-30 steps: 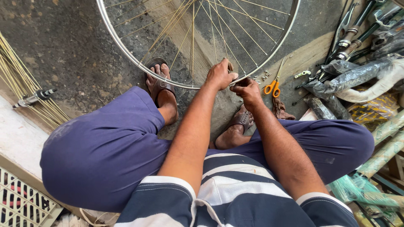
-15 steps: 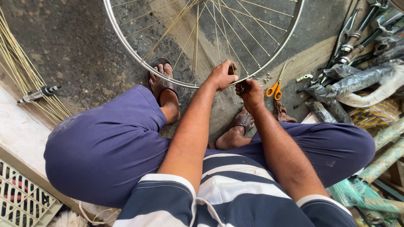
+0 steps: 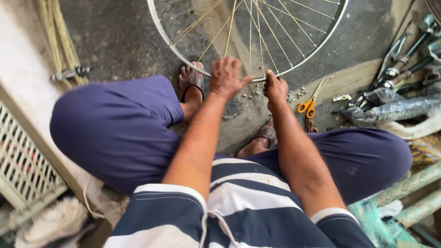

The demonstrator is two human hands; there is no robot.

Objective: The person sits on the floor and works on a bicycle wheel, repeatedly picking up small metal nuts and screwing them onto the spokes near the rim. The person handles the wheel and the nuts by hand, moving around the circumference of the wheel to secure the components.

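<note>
I see a silver wheel rim (image 3: pixel 294 69), orange-handled scissors (image 3: pixel 307 106), navy trousers (image 3: pixel 119 128), and a navy-and-white striped shirt (image 3: pixel 239 206).

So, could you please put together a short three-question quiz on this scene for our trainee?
1. True or false: both hands touch the wheel rim.
2. What colour are the handles of the scissors on the ground?
A) orange B) green C) black
3. What small metal parts lie scattered below the rim?

Key:
1. True: the left hand and right hand are at its lower edge.
2. A
3. Small nipple-like bits, too tiny to identify firmly.
</note>
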